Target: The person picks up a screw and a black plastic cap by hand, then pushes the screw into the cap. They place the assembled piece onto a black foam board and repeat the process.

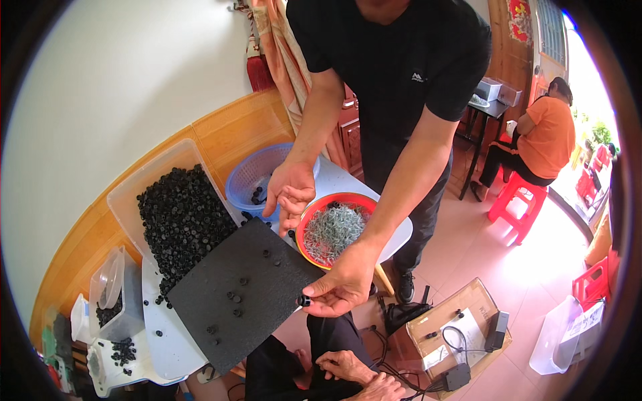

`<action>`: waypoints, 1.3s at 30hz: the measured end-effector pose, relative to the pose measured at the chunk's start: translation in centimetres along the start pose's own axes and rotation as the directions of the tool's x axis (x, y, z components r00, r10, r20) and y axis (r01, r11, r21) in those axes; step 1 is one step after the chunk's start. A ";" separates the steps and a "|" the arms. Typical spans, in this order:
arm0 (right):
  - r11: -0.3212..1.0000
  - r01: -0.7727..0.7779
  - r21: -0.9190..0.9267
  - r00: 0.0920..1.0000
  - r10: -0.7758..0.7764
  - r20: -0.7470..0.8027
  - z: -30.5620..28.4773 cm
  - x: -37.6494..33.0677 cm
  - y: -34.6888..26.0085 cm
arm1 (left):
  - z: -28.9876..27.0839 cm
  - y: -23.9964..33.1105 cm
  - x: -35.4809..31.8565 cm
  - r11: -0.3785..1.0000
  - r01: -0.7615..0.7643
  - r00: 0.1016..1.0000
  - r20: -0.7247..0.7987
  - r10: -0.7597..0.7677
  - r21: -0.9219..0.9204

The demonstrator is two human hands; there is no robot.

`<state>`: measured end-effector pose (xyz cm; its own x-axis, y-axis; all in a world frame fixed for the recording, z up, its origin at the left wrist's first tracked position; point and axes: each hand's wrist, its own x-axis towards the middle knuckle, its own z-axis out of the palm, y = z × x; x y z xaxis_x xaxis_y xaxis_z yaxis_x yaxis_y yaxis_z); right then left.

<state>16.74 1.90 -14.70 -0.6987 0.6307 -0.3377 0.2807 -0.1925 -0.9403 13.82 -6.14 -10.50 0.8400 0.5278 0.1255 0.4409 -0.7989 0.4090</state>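
My right hand rests on my dark trousers, fingers pointing left and slightly apart, holding nothing. Lying across its wrist, my left hand is partly cut off by the lower edge, its fingers loosely extended. A black mat tilts over the table in front of me, with several small black round parts on it. Across from me, a standing person's hand pinches a small black part by the mat's right corner. That person's other hand is half-open above the table.
A clear bin heaped with black parts stands left, near a blue basket. A red-rimmed bowl holds many small metal pieces. Lower right are a cardboard box with cables and a clear tub. Another person sits on a red stool.
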 end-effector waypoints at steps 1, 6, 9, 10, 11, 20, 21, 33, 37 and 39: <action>1.000 0.003 -0.003 1.000 -0.003 -0.001 0.0 0.0 0.0 | -0.1 0.0 0.0 1.000 0.001 1.000 0.002 -0.001 0.003; 0.999 0.038 -0.013 0.999 -0.038 -0.015 0.1 -0.1 -0.2 | -0.3 0.0 -0.1 0.999 -0.008 1.000 0.019 0.007 0.041; 0.999 0.032 -0.026 0.999 -0.033 -0.016 0.2 0.0 0.0 | 0.0 -0.1 -0.2 1.000 -0.001 0.999 -0.038 0.002 0.015; 0.999 0.035 -0.029 0.999 -0.035 -0.015 0.2 0.0 0.0 | -0.1 0.0 -0.2 1.000 -0.015 0.999 -0.029 0.016 0.010; 0.999 0.036 -0.035 0.999 -0.037 -0.019 0.2 -0.1 -0.1 | -0.3 0.0 -0.2 1.000 -0.029 0.999 -0.020 0.029 0.005; 0.997 0.053 -0.064 0.998 -0.055 -0.038 0.4 0.0 0.4 | -1.0 0.6 -0.3 0.996 -0.055 0.998 0.036 0.052 0.065; 0.996 0.061 -0.062 0.997 -0.064 -0.040 0.4 0.0 0.5 | -0.9 0.6 -0.3 0.996 -0.056 0.998 0.035 0.054 0.066; 0.992 0.058 -0.113 0.996 -0.064 -0.056 0.5 -0.1 0.3 | -0.5 0.5 -0.9 0.944 -0.130 0.990 -0.017 0.141 0.305; 0.990 0.065 -0.122 0.996 -0.072 -0.055 0.6 0.0 0.4 | -0.1 0.4 -0.9 0.962 -0.108 0.992 -0.036 0.121 0.252; 0.992 0.073 -0.107 0.995 -0.080 -0.059 0.7 -0.1 0.7 | 0.2 0.5 -1.0 0.970 -0.095 0.994 -0.025 0.103 0.223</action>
<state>16.50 1.17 -15.32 -0.6786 0.6875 -0.2586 0.2980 -0.0640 -0.9524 13.22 -7.16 -10.56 0.8730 0.4493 0.1897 0.4181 -0.8897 0.1833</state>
